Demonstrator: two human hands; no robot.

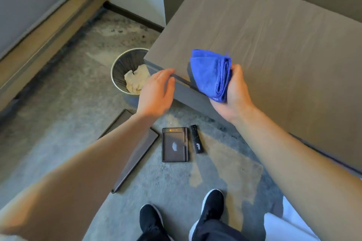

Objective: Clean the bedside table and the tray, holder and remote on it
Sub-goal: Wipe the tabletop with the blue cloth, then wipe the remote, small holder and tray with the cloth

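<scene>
The grey-brown bedside table [264, 41] fills the upper right, its top bare. My right hand [235, 94] holds a folded blue cloth [210, 74] over the table's front edge. My left hand [156, 92] hovers open, fingertips at the table's front corner. On the carpet below lie a long dark tray [135, 154], partly hidden by my left forearm, a dark rectangular holder [175, 144] with a pale smudge in it, and a black remote [196, 139] right of the holder.
A round metal waste bin [125, 64] with crumpled paper stands on the floor left of the table corner. My two black shoes [212, 205] are at the bottom. White bedding [284, 227] shows at the lower right. A wall and skirting run along the left.
</scene>
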